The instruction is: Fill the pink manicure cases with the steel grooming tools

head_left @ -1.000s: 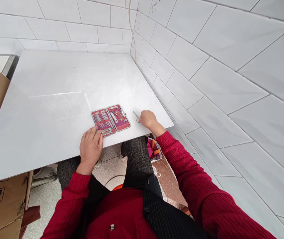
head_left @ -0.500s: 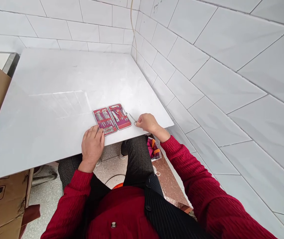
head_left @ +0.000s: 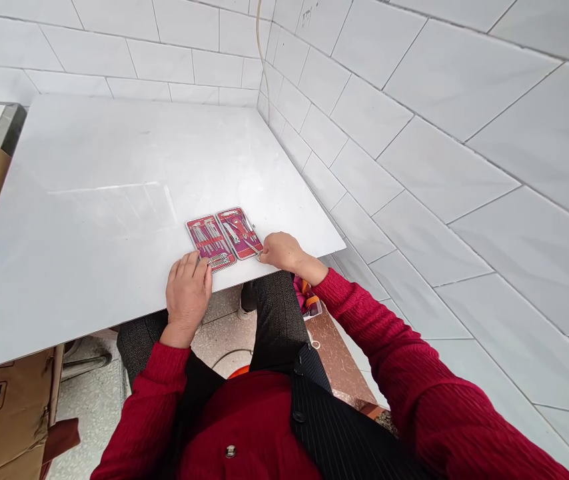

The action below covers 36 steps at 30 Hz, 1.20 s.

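An open manicure case [head_left: 237, 261] with a red-purple lining lies near the table's front edge. Several silver tools, a nail clipper [head_left: 229, 231] among them, sit in its two halves. My left hand [head_left: 187, 293] rests at the near left corner of the case, its fingers and thumb closed on that edge. Between the thumb and fingers of my right hand [head_left: 282, 252] is a pair of small scissors [head_left: 252, 247], pinched by the handle end. Their thin blades point up and left over the right half of the case. My fingers cover most of the handles.
The white table [head_left: 89, 267] meets a tiled wall [head_left: 404, 173] on the right and another behind. Cardboard boxes [head_left: 9, 413] stand at the left, one below the tabletop. Under the table on the right is a container with pink and orange things [head_left: 309, 297].
My right hand has moved a little left, bringing the scissors from beside the case to over its right half. My left hand stays at the corner. The view has shifted slightly.
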{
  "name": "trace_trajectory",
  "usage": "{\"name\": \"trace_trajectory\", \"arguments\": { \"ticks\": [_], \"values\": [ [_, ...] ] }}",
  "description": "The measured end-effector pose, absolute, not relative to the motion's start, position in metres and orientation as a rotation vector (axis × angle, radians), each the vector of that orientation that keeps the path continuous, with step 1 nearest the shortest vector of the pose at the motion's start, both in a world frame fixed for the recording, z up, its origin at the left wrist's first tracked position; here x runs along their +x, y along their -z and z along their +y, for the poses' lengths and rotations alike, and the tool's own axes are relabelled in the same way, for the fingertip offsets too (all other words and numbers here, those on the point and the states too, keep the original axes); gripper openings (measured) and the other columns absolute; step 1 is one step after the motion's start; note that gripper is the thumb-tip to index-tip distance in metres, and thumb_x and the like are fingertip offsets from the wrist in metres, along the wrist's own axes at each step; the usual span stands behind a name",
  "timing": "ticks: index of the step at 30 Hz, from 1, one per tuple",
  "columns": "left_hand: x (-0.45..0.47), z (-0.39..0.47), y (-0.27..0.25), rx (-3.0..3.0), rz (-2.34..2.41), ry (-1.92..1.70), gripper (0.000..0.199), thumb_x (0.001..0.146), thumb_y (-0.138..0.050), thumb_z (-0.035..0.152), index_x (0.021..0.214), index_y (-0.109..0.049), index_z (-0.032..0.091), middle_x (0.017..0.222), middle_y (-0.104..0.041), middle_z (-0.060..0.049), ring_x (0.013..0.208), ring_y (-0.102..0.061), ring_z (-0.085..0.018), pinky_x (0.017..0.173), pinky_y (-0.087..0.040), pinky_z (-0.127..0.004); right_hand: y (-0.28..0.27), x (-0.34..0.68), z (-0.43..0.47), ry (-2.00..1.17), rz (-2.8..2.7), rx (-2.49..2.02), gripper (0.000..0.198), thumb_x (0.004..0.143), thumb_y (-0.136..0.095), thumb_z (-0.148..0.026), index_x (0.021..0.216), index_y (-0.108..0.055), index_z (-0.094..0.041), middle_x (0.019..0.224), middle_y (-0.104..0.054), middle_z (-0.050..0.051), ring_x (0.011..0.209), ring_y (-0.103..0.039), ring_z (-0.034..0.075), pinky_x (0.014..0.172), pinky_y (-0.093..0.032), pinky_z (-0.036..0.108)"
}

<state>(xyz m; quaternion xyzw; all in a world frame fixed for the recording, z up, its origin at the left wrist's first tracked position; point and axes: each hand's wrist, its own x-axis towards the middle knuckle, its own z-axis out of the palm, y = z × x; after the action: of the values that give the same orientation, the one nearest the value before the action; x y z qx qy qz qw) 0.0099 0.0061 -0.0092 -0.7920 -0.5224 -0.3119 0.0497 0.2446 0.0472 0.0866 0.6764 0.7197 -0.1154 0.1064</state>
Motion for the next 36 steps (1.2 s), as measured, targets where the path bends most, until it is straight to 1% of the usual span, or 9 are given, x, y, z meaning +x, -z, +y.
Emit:
{"name": "trace_trajectory", "arguments": {
  "ticks": [6, 10, 13, 18, 25, 28, 32, 36],
  "values": [
    [0.009, 0.006, 0.010, -2.413, -1.575, 0.966, 0.031, 0.104, -0.042, 0.026, 0.118, -0.068, 0.015, 0.132, -0.066, -0.018, 0.125, -0.060, -0.032, 0.108, -0.045, -0.050, -0.093, 0.235, 0.056, 0.369, 2.070, 1.977, 0.031, 0.085, -0.069, -0.032, 0.107, -0.078, -0.013, 0.091, -0.078, 0.012, 0.085, -0.072, 0.023, 0.062, -0.040, 0.028],
    [0.009, 0.005, 0.010, -2.421, -1.575, 0.949, 0.032, 0.104, -0.042, 0.026, 0.118, -0.068, 0.013, 0.133, -0.066, -0.019, 0.126, -0.059, -0.033, 0.110, -0.044, -0.050, -0.094, 0.229, 0.058, 0.379, 2.041, 1.993, 0.029, 0.087, -0.068, -0.033, 0.106, -0.078, -0.013, 0.087, -0.077, 0.011, 0.082, -0.071, 0.022, 0.061, -0.040, 0.027],
    [0.009, 0.005, 0.009, -2.418, -1.575, 0.938, 0.033, 0.104, -0.042, 0.026, 0.118, -0.068, 0.012, 0.133, -0.066, -0.019, 0.125, -0.059, -0.033, 0.110, -0.044, -0.049, -0.091, 0.225, 0.059, 0.338, 2.053, 2.011, 0.029, 0.088, -0.067, -0.036, 0.103, -0.078, -0.014, 0.089, -0.078, 0.011, 0.084, -0.072, 0.023, 0.060, -0.039, 0.028],
    [0.009, 0.004, 0.008, -2.423, -1.575, 0.942, 0.033, 0.104, -0.042, 0.026, 0.120, -0.068, 0.013, 0.133, -0.066, -0.019, 0.125, -0.060, -0.033, 0.109, -0.044, -0.049, -0.086, 0.218, 0.059, 0.297, 2.053, 2.083, 0.034, 0.088, -0.068, -0.041, 0.107, -0.078, -0.015, 0.096, -0.078, 0.013, 0.090, -0.072, 0.024, 0.063, -0.041, 0.027],
    [0.009, 0.004, 0.008, -2.466, -1.609, 0.940, 0.035, 0.104, -0.042, 0.026, 0.121, -0.068, 0.009, 0.135, -0.064, -0.023, 0.128, -0.058, -0.035, 0.112, -0.042, -0.051, -0.077, 0.208, 0.065, 0.294, 2.048, 2.134, 0.031, 0.089, -0.065, -0.039, 0.106, -0.078, -0.017, 0.100, -0.078, 0.012, 0.094, -0.072, 0.025, 0.069, -0.046, 0.028],
    [0.009, 0.004, 0.008, -2.484, -1.630, 0.953, 0.035, 0.103, -0.043, 0.026, 0.121, -0.068, 0.008, 0.136, -0.064, -0.023, 0.130, -0.057, -0.035, 0.113, -0.041, -0.051, -0.072, 0.207, 0.066, 0.307, 2.045, 2.164, 0.027, 0.090, -0.062, -0.037, 0.102, -0.078, -0.019, 0.101, -0.078, 0.011, 0.094, -0.071, 0.023, 0.071, -0.046, 0.028],
    [0.009, 0.004, 0.007, -2.496, -1.639, 0.959, 0.036, 0.103, -0.043, 0.025, 0.121, -0.068, 0.007, 0.136, -0.063, -0.024, 0.131, -0.056, -0.035, 0.114, -0.040, -0.051, -0.061, 0.215, 0.059, 0.355, 2.127, 2.265, 0.020, 0.091, -0.061, -0.033, 0.091, -0.076, -0.020, 0.096, -0.078, 0.008, 0.089, -0.070, 0.021, 0.071, -0.044, 0.027],
    [0.009, 0.004, 0.007, -2.497, -1.631, 0.979, 0.035, 0.103, -0.043, 0.026, 0.122, -0.067, 0.011, 0.137, -0.063, -0.023, 0.131, -0.056, -0.035, 0.113, -0.040, -0.053, -0.037, 0.233, 0.041, 0.499, 2.347, 2.476, 0.017, 0.094, -0.057, -0.030, 0.097, -0.071, -0.021, 0.084, -0.074, 0.001, 0.077, -0.065, 0.016, 0.071, -0.042, 0.025]
  ]
}}
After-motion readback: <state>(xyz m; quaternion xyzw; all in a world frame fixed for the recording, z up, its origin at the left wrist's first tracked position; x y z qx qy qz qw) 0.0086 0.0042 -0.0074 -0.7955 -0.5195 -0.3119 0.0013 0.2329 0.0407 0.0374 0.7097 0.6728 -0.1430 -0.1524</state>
